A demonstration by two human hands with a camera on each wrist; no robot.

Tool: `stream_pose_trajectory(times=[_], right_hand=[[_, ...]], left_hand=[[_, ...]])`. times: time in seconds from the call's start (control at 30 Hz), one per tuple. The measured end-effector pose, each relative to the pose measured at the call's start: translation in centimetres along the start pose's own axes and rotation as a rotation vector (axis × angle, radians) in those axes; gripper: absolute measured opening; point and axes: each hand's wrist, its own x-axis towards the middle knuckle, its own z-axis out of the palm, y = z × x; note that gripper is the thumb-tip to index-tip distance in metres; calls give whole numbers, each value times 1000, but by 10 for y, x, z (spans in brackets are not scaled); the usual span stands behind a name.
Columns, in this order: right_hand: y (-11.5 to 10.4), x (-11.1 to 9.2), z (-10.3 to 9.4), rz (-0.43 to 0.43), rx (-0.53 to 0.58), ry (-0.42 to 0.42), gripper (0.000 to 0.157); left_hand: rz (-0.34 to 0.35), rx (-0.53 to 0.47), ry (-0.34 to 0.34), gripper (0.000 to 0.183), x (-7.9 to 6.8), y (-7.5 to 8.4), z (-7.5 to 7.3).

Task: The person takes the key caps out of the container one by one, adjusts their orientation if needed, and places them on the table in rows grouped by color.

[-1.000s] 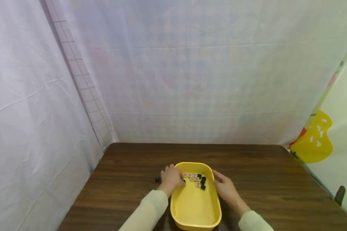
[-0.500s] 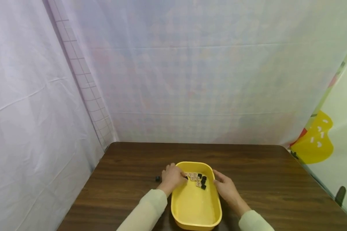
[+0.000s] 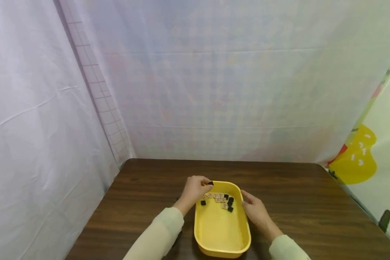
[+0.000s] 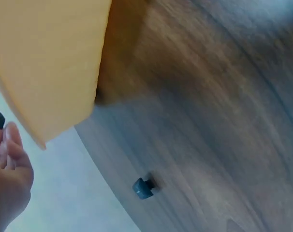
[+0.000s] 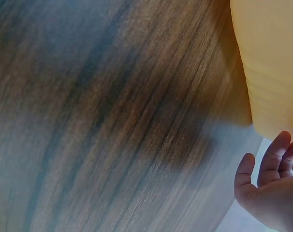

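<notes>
Head view: the left hand (image 3: 193,189) pinches a black piece (image 3: 211,183) between thumb and fingertips at the far left corner of the tray (image 3: 221,231), seemingly above the rim; the right hand (image 3: 256,212) lies along the tray's right wall, fingers loosely extended, touching it or just beside it. Handling the piece well probably calls for a light fingertip pinch, enough height to pass the rim, and a steadying right hand so that the tray does not slide. The tray's long axis runs nearly straight away from the person, one rounded short end near, the other far; inside, pale tiles (image 3: 218,199) and dark tiles (image 3: 230,204) cluster toward the far end, a lone tile (image 3: 203,203) near the left wall. The black piece shows a corner directed upward; it is too small to tell a long axis. Left wrist view: the black piece appears as a dark edge at the fingertips, clear of the tray's outline, and a loose piece (image 4: 142,188) lies on the table (image 4: 209,145), its facing uncertain. Right wrist view: the right hand's fingers are parted and slightly bent at the tray's end; whether they press cannot be told.
</notes>
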Motion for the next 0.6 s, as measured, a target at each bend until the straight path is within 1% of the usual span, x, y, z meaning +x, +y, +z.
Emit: stream_pose_trajectory(times=[0.07, 0.27, 0.43, 0.6], right_hand=[[0, 0, 0, -5, 2, 1, 50], [-1, 0, 0, 4, 0, -11, 51], [0, 0, 0, 5, -6, -14, 51], [0, 0, 0, 0, -2, -7, 50]], left_hand=[[-35, -47, 5, 22, 0, -1, -3], [-87, -92, 22, 17, 0, -8, -8], [-109, -118, 31, 17, 2, -13, -7], [-103, -134, 30, 14, 2, -14, -8]])
